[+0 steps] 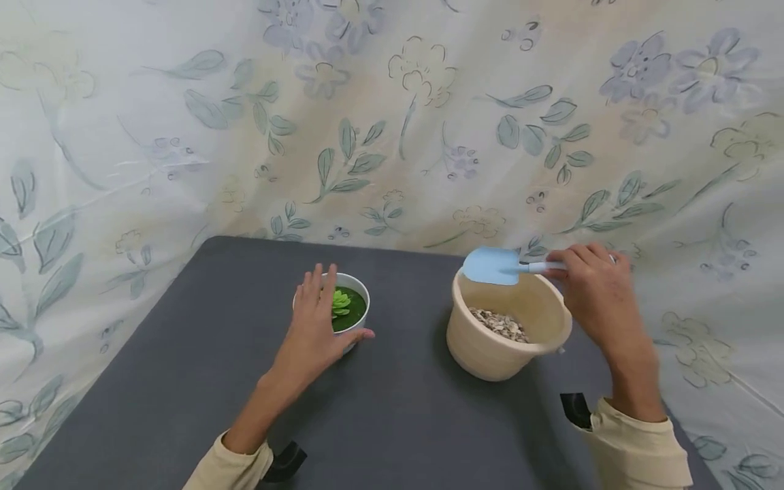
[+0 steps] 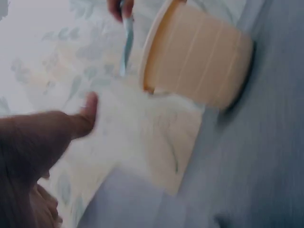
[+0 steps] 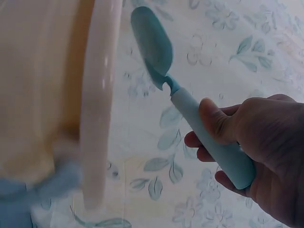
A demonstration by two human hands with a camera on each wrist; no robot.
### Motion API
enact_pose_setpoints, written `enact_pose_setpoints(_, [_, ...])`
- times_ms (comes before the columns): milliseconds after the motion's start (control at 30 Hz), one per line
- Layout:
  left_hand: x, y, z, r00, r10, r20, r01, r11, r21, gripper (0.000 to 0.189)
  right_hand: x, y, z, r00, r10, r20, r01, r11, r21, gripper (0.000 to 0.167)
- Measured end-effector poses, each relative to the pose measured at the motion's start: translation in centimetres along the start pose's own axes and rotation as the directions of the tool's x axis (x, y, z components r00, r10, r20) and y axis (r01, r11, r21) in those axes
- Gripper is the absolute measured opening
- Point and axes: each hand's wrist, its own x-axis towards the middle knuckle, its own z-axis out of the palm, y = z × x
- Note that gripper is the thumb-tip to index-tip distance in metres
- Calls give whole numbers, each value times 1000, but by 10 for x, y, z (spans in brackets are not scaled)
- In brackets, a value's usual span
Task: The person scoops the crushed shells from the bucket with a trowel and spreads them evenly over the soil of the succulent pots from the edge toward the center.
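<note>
A small light-blue trowel (image 1: 492, 265) is in my right hand (image 1: 603, 292), which grips its handle. Its blade hangs over the far rim of a cream plastic bucket (image 1: 490, 354). Grey-brown chips like gravel (image 1: 499, 324) lie in the bucket's bottom. In the right wrist view, thumb and fingers wrap the trowel's handle (image 3: 204, 130). On the left stands a white pot (image 1: 367, 303) with a green succulent-like plant (image 1: 340, 303). My left hand (image 1: 312, 333), fingers straight and thumb spread, is over the pot's near left side; whether it touches the pot I cannot tell.
Both containers stand on a dark grey table (image 1: 184, 381). A floral curtain (image 1: 416, 170) hangs right behind the table's far edge and along its sides. The bucket stands near the table's right side.
</note>
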Motion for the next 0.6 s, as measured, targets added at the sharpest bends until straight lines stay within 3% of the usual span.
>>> enact_pose_setpoints(100, [8,22,12,988,154,5,-154,985,-77,113,-3,10,-4,998,14,56,-12,999,-36,19])
enact_pose_setpoints(233, [21,55,31,944,317,94,-304,943,-132,103,-4,18,-1,991,-15,137,27,996,-82,20])
enact_pose_setpoints(333, [31,78,48,924,348,161,-321,931,-172,97,-3,23,5,980,-47,195,69,992,-109,21])
enact_pose_setpoints(400, [35,89,60,925,333,186,-295,934,-204,94,-2,24,10,970,-62,235,94,988,-126,21])
enact_pose_setpoints(500, [38,100,77,934,306,184,-258,934,-248,92,-1,25,19,950,-86,299,139,977,-162,18])
enact_pose_setpoints(600, [39,107,89,933,334,137,-290,919,-267,88,-4,26,25,931,-96,352,174,965,-197,16])
